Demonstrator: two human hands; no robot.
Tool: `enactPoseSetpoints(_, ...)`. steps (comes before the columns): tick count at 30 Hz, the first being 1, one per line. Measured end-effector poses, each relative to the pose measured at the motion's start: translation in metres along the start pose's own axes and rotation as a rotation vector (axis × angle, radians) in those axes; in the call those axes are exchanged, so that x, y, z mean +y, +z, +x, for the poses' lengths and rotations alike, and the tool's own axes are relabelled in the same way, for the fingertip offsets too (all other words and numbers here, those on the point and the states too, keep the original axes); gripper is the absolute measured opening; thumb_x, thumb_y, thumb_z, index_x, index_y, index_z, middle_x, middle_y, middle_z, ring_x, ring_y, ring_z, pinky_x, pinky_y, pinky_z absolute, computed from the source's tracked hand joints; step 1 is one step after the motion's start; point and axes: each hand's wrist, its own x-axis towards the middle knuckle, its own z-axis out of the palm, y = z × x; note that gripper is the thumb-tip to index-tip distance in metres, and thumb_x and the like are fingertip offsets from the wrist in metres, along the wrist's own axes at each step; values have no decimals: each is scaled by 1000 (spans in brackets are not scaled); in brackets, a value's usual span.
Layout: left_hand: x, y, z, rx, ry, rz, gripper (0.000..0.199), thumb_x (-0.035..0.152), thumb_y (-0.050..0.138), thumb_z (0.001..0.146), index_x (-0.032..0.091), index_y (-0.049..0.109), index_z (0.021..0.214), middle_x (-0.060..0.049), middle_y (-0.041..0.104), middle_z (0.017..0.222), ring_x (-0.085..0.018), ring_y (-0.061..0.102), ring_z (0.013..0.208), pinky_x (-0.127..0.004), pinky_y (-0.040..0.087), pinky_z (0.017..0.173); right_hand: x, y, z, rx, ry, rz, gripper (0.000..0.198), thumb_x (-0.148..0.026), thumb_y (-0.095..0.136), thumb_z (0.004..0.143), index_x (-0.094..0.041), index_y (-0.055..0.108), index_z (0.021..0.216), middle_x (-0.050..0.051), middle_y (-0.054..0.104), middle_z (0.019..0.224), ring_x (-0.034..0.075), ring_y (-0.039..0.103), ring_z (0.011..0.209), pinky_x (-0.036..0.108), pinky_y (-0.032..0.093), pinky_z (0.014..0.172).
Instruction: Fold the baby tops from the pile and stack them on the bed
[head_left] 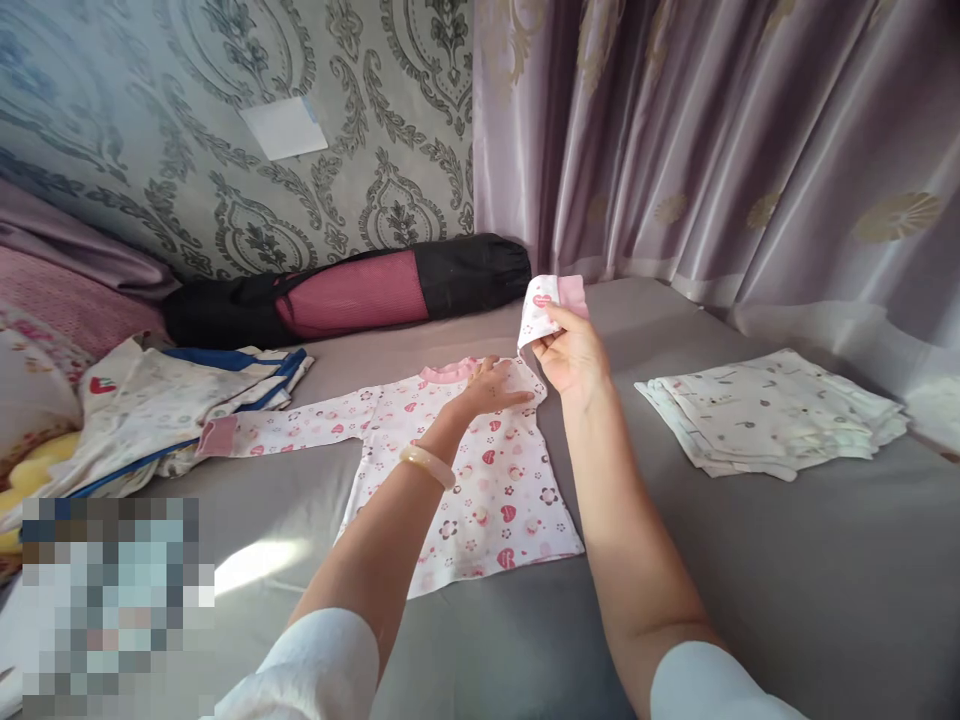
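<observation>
Spread flat on the grey bed [750,560]: a small white top with pink hearts [480,490], neck at twelve o'clock, hem at six. One sleeve [300,425] stretched out toward nine o'clock, ending in a pink cuff. Other sleeve [551,300] lifted off the bed, up at one o'clock from the neckline.

Left hand [491,385] pressed flat on the top just below the pink collar, fingers extended and spread, gripping nothing. A pale bangle [427,465] round that wrist.

Right hand [574,355] raised beside the shoulder of the top, fingers [559,320] closed in a pinch on the lifted sleeve near its pink cuff.

At three o'clock from the top, well apart: a neat stack of folded printed cloths [772,410]. At nine to ten o'clock: a loose heap of pale garments with blue trim [172,400]. Along the wall at eleven to twelve o'clock: a black and pink roll bag [352,290] lying on its side. Mauve curtains [750,150] hanging behind, from one to three o'clock.
</observation>
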Motion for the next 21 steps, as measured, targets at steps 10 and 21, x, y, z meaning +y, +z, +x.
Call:
enactPoseSetpoints(10, -69, -25, -81, 568, -503, -963, 30, 39, 67, 83, 15, 65, 102, -11, 70, 99, -18, 69, 85, -32, 56, 79, 60, 19, -9, -30, 204, -122, 12, -11, 70, 69, -19, 63, 76, 0, 67, 70, 14, 66, 74, 23, 56, 65)
enactPoseSetpoints(21, -77, -25, -106, 544, -346, -1150, 44, 59, 46, 94, 17, 59, 98, -10, 71, 93, -17, 70, 82, -31, 57, 79, 119, 9, -43, -504, 223, -930, 29, -32, 68, 77, -21, 73, 103, 7, 71, 119, 25, 61, 119, 39, 45, 104)
